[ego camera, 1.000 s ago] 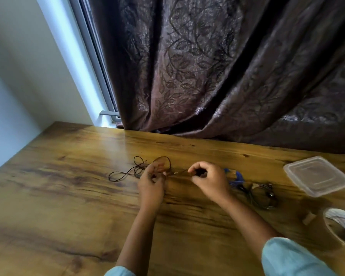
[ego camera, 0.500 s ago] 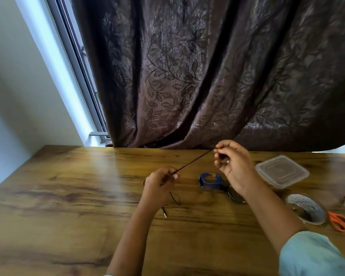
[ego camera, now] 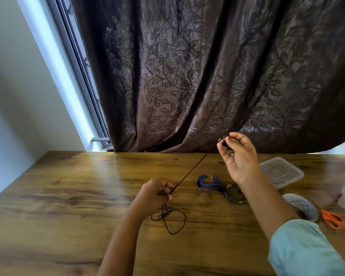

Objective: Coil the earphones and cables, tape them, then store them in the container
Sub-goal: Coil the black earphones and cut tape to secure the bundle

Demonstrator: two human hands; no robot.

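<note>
Head view: I see the left hand [ego camera: 157, 193] just above the counter [ego camera: 68, 196], gripping a dark cable [ego camera: 191, 172] stretched taut up to the raised right hand [ego camera: 237, 158], which pinches its end; slack loops lie beneath, the container [ego camera: 281, 172] sits right

My table [ego camera: 68, 196] is glossy grained wood. The container [ego camera: 283, 172] near its right edge is cloudy translucent plastic; the curtain [ego camera: 187, 76] behind the far edge is leaf-embossed sheeny cloth.
</note>
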